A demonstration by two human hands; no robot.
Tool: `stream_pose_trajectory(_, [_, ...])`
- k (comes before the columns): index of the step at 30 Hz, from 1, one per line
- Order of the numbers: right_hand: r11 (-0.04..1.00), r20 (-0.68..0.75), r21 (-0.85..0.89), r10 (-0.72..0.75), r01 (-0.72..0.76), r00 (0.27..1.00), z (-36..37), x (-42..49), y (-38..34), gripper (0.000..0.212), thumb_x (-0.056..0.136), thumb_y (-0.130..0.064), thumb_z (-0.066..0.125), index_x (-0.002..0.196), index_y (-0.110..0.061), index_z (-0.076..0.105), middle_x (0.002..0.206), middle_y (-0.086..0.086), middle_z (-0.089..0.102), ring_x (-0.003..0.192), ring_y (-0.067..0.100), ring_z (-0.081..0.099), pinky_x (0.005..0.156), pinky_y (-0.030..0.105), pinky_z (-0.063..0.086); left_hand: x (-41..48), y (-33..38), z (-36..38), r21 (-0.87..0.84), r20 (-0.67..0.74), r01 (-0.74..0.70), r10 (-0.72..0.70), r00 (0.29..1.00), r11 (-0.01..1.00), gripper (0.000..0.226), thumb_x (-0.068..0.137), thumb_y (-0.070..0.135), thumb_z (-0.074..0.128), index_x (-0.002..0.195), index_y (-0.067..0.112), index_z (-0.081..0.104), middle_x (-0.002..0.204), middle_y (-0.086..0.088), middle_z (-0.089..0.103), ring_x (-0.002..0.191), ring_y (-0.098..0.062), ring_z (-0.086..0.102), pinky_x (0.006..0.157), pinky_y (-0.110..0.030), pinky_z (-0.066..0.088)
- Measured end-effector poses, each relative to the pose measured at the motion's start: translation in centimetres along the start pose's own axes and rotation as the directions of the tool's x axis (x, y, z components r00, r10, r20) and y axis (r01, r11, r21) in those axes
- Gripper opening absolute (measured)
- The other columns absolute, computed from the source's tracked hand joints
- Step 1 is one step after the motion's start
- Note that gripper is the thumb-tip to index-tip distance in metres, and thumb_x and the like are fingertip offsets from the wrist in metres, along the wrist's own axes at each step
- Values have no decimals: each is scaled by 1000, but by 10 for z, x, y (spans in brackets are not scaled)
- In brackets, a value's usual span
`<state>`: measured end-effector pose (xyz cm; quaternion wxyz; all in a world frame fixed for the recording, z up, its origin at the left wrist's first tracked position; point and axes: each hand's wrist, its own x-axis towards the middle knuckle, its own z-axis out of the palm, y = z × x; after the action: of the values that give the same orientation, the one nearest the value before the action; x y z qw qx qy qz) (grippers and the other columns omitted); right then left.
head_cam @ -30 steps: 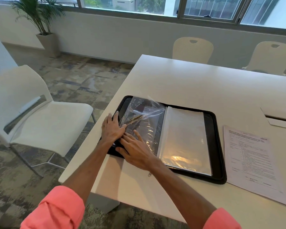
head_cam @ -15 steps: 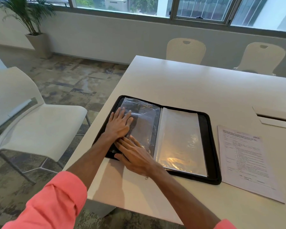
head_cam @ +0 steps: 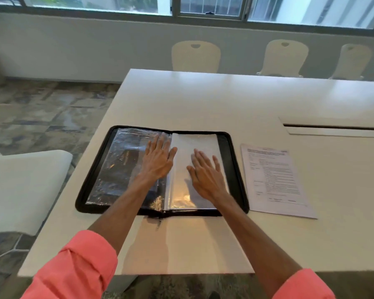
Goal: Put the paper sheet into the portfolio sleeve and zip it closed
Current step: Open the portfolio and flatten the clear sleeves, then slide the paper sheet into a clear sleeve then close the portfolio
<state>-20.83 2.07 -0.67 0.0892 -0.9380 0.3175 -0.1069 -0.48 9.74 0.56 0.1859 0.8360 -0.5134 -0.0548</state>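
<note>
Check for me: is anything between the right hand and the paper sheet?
Nothing visible. The right hand is spread flat over the right sleeve page; the paper sheet lies on the table just right of the portfolio, apart from it. Only the portfolio's black border and a strip of bare table separate them.

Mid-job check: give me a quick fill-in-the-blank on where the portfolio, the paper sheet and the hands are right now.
1. The portfolio lies ____ on the table.
2. The paper sheet lies on the table to the ____ of the portfolio.
3. The left hand and right hand hold ____; both lie flat on the clear sleeves.
4. At the table's far side stand ____ chairs.

Missing words: open; right; nothing; three.
</note>
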Motion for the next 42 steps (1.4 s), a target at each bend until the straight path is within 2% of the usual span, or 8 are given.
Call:
stream_pose_trajectory(14, [954, -41, 3, 299, -299, 953, -60, -46, 164, 61, 116, -43, 22, 171, -16, 21, 182, 0, 10, 168, 15, 2, 135, 54, -3, 20, 164, 71, 29, 103, -207, 203, 974, 978, 67, 116, 51, 23, 174, 19, 12, 183, -4, 2, 169, -21, -8, 137, -48, -3])
stream_pose_trajectory(21, [894, -109, 3, 445, -447, 889, -75, -71, 233, 59, 115, -41, 32, 167, -13, 33, 178, 4, 25, 166, 20, 19, 133, 54, 8, 23, 221, 108, 77, 166, -255, 239, 957, 964, 65, 117, 39, 27, 174, 12, 9, 183, -2, 1, 169, -20, -11, 137, -45, -5])
stream_pose_trajectory(23, [839, -154, 11, 539, -544, 828, -79, -78, 248, 57, 112, -39, 40, 160, -10, 43, 170, 11, 40, 157, 27, 35, 127, 54, 24, 22, 230, 115, 88, 167, -255, 238, 957, 963, 65, 117, 31, 30, 173, 9, 5, 183, -4, 0, 169, -22, -10, 137, -47, -3])
stream_pose_trajectory(26, [715, -167, 30, 693, -699, 702, -84, -85, 265, 49, 108, -40, 49, 142, -5, 57, 144, 19, 58, 135, 36, 51, 107, 53, 44, 20, 239, 125, 119, 189, -226, 201, 961, 967, 72, 111, 18, 36, 172, 6, -1, 183, -8, -2, 169, -25, -11, 137, -50, -1])
stream_pose_trajectory(29, [652, -91, 95, 759, -753, 645, -86, -87, 276, 52, 105, -43, 54, 137, -2, 58, 140, 22, 57, 132, 40, 52, 105, 52, 45, 14, 241, 134, 125, 206, -196, 168, 964, 973, 78, 108, 14, 41, 171, 6, -4, 182, -9, -6, 168, -26, -12, 137, -50, -1])
stream_pose_trajectory(32, [571, 7, 264, 805, -777, 594, -90, -82, 284, 54, 101, -43, 60, 134, -1, 61, 138, 23, 60, 130, 42, 54, 106, 50, 46, 11, 242, 137, 135, 195, -204, 176, 965, 969, 78, 110, 16, 42, 172, 10, -4, 182, -7, -7, 168, -27, -13, 137, -52, -2])
stream_pose_trajectory(36, [416, 136, 463, 839, -782, 527, -87, -72, 304, 55, 75, -47, 63, 111, -6, 71, 117, 17, 73, 113, 40, 67, 102, 49, 55, 10, 239, 141, 158, 201, -201, 168, 965, 967, 76, 110, 17, 41, 173, 14, -1, 183, -3, -10, 168, -25, -14, 136, -55, -1])
stream_pose_trajectory(42, [280, 239, 618, 823, -735, 515, -89, -65, 317, 44, 72, -37, 77, 105, -9, 73, 112, 13, 70, 106, 35, 67, 100, 48, 58, 8, 238, 144, 155, 176, -177, 149, 973, 972, 71, 111, 18, 39, 173, 12, 4, 183, -1, -10, 168, -23, -14, 136, -56, 0])
